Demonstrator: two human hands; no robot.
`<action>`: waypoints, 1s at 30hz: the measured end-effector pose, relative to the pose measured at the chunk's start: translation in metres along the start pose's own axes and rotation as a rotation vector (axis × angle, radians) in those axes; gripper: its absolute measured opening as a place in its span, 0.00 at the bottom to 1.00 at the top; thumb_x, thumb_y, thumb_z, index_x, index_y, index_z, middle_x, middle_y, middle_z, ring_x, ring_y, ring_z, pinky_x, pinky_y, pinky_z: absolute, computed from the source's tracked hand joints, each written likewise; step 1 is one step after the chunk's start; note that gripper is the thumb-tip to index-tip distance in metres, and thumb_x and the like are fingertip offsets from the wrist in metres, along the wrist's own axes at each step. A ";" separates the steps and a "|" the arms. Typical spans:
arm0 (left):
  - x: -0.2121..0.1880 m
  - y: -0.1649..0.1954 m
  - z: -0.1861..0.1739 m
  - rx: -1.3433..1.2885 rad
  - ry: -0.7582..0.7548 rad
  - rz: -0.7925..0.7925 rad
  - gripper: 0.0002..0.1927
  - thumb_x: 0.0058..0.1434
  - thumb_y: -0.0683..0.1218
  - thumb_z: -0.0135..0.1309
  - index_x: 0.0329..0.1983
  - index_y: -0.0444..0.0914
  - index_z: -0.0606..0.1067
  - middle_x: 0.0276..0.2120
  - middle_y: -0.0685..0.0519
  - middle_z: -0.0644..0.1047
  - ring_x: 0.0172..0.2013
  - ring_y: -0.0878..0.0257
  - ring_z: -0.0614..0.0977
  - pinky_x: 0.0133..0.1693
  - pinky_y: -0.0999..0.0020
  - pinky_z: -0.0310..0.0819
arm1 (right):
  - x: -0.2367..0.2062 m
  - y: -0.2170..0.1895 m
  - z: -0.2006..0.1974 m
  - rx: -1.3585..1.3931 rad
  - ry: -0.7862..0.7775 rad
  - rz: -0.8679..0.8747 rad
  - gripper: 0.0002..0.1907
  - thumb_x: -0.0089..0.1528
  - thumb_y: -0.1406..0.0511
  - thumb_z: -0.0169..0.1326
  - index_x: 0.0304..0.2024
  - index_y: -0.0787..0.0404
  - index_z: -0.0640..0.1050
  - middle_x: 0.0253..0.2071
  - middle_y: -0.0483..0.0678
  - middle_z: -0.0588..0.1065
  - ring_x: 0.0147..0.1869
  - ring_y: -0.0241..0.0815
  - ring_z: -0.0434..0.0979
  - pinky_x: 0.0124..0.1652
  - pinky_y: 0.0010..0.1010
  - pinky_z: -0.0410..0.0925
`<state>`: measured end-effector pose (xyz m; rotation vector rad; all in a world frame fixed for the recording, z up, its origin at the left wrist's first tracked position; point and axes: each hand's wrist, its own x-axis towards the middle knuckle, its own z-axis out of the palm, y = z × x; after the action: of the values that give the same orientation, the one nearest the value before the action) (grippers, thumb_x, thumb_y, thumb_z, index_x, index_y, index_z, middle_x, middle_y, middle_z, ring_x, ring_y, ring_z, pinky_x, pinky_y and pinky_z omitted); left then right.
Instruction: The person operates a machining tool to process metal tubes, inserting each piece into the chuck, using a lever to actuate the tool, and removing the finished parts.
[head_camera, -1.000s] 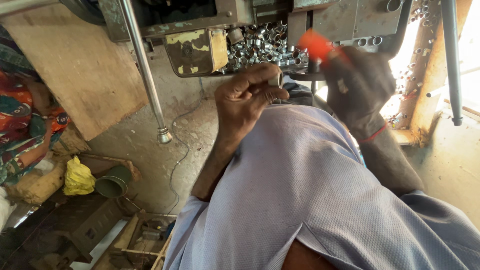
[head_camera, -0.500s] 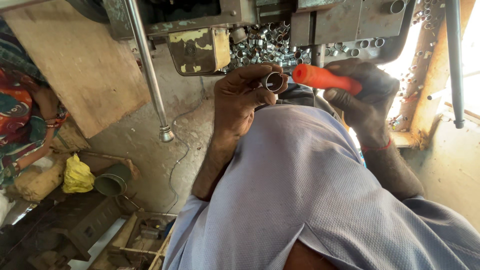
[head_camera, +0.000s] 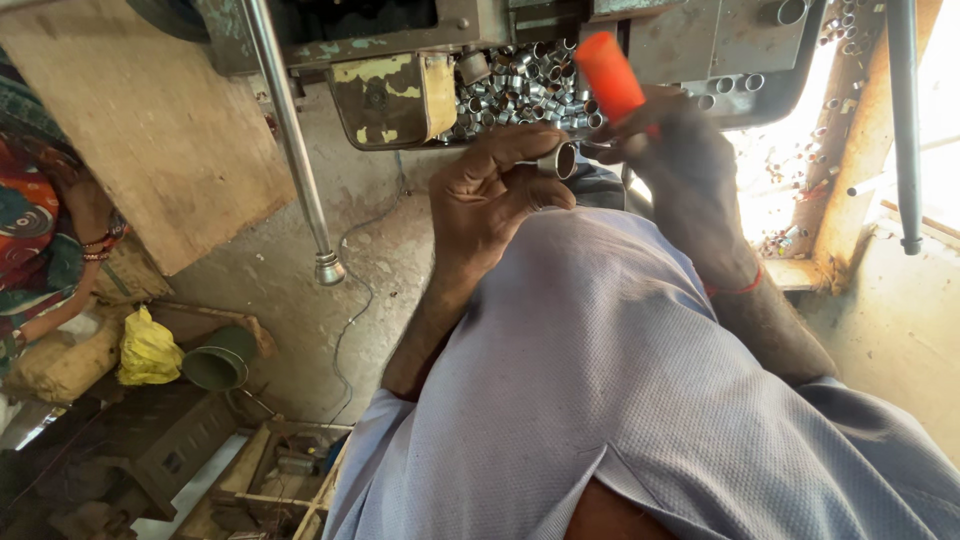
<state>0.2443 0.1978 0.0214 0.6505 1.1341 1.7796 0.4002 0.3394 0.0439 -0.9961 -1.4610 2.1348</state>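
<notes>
Just below the machine's front edge, a short metal ring sits pinched at the fingertips of the left hand, its open end facing the right hand, with only a narrow gap between the two hands. That right hand is closed around an orange-handled tool tilted up toward the machine. Behind them, a tray with a yellowed wall holds a heap of similar rings.

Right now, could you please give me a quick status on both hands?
Left hand pinches a metal ring. Right hand grips an orange-handled tool. Ring pile just beyond; nothing between.
</notes>
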 end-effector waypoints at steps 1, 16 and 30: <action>-0.001 0.003 0.002 0.011 0.005 -0.032 0.18 0.64 0.34 0.63 0.57 0.35 0.77 0.57 0.47 0.78 0.51 0.60 0.86 0.49 0.67 0.84 | 0.001 0.000 0.000 -0.107 -0.032 -0.057 0.10 0.71 0.64 0.57 0.52 0.62 0.74 0.56 0.55 0.73 0.57 0.42 0.82 0.54 0.31 0.76; 0.008 0.021 0.019 0.857 -0.059 0.215 0.22 0.56 0.43 0.71 0.53 0.39 0.78 0.53 0.54 0.79 0.55 0.64 0.83 0.56 0.72 0.81 | 0.011 0.008 -0.003 -0.468 -0.087 -0.212 0.10 0.63 0.68 0.66 0.45 0.65 0.81 0.56 0.51 0.77 0.56 0.40 0.81 0.51 0.29 0.77; 0.010 0.025 0.020 0.953 -0.107 0.195 0.21 0.58 0.45 0.70 0.53 0.38 0.78 0.52 0.53 0.78 0.55 0.62 0.82 0.56 0.70 0.80 | 0.012 0.019 -0.004 -0.617 -0.039 -0.320 0.10 0.62 0.70 0.66 0.45 0.66 0.81 0.55 0.54 0.77 0.55 0.45 0.82 0.50 0.31 0.77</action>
<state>0.2454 0.2107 0.0524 1.4230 1.8861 1.2474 0.3967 0.3423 0.0217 -0.8268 -2.1960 1.5097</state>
